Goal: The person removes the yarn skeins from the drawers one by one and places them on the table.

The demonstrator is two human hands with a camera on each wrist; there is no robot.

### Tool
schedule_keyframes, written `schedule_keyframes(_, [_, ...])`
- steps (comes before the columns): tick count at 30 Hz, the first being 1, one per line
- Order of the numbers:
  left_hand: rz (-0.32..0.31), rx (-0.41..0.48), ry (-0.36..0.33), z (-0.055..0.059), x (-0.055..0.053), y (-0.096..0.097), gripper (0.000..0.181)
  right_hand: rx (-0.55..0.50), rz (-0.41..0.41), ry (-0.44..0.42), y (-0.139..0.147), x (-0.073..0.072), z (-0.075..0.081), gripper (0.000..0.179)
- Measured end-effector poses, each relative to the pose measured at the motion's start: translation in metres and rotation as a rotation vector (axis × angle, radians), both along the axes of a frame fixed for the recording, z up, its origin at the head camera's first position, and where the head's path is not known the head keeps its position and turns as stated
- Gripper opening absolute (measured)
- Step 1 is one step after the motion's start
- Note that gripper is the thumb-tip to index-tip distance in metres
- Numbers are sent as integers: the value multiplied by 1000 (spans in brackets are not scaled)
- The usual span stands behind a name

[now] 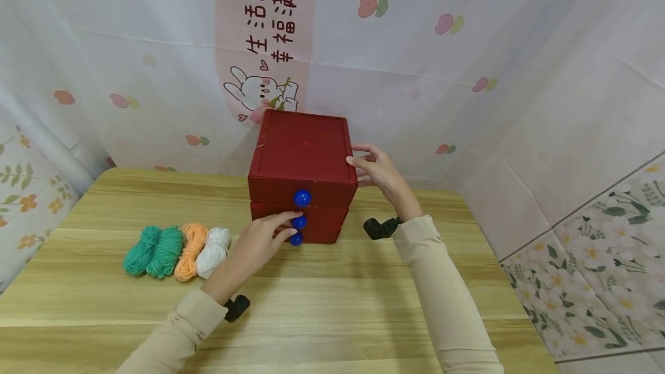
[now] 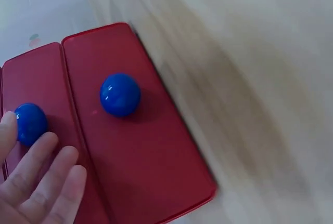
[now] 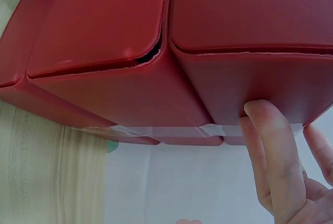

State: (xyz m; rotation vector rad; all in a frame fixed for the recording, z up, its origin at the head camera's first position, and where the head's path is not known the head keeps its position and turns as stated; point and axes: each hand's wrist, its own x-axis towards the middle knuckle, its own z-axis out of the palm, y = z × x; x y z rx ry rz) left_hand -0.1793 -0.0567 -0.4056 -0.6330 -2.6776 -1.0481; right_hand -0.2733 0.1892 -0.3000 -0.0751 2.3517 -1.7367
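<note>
Head view: left of the red drawer box on the table, yarn bundles, likely kept clear; at its front, left hand, fingers pinching the middle knob, apparently for purchase; at its right side, right hand, fingers spread, seemingly bracing.

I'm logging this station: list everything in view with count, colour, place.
Wooden table: one, tan, centre
Drawer cabinet: one, red, on table
Round knobs: three, blue, cabinet front
Tape strip: one, clear, cabinet's back edge
Leftmost yarn skeins: apparently two, green, left of cabinet
Middle skein: one, orange, beside green
Rightmost skein: one, white, beside orange
Rabbit-print curtain: one, white, behind cabinet
Floral coverings: two, pale, left and right
Sleeves: two, cream, foreground
Wrist devices: two, black, beside sleeves
Left hand: one, bare, at middle knob
Right hand: one, bare, cabinet's right side
</note>
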Motion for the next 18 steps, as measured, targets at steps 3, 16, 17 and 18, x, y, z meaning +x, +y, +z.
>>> schedule_keyframes(3, [16,66,-19,-5,3,-2,28,-2,-2,-1,1,-1,0,49])
schedule_keyframes(16, [34,24,-143,-32,1,2,26,-2,7,3,1,1,1,51])
schedule_keyframes(17, [30,19,-147,-33,-1,3,26,-6,9,2,1,1,1,51])
schedule_keyframes(18, [28,9,-147,-34,-2,5,26,-7,8,1,1,1,1,50])
